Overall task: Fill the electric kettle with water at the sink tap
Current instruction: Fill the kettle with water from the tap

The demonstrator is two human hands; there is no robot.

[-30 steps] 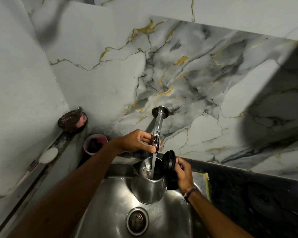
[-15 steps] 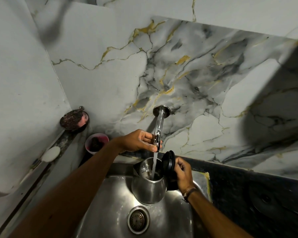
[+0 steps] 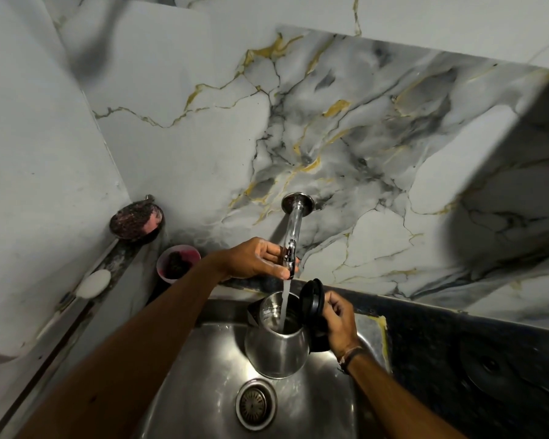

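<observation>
A steel electric kettle [image 3: 274, 350] is held over the steel sink [image 3: 200, 384], its black lid [image 3: 312, 299] flipped up. My right hand [image 3: 339, 321] grips its black handle on the right side. A chrome tap [image 3: 292, 231] sticks out of the marble wall, and a stream of water [image 3: 284, 305] runs from it into the kettle's mouth. My left hand [image 3: 255, 258] is wrapped around the tap's end, fingers on the lever.
The drain [image 3: 255, 405] lies below the kettle. A pink cup [image 3: 176, 263] stands behind the sink at the left, a dark round scrubber dish [image 3: 137, 221] in the corner, and a white soap bar [image 3: 92, 283] on the left ledge. Dark countertop [image 3: 488, 359] runs to the right.
Both hands and the kettle stay in place while water keeps running into the kettle. Only the camera has shifted slightly.
</observation>
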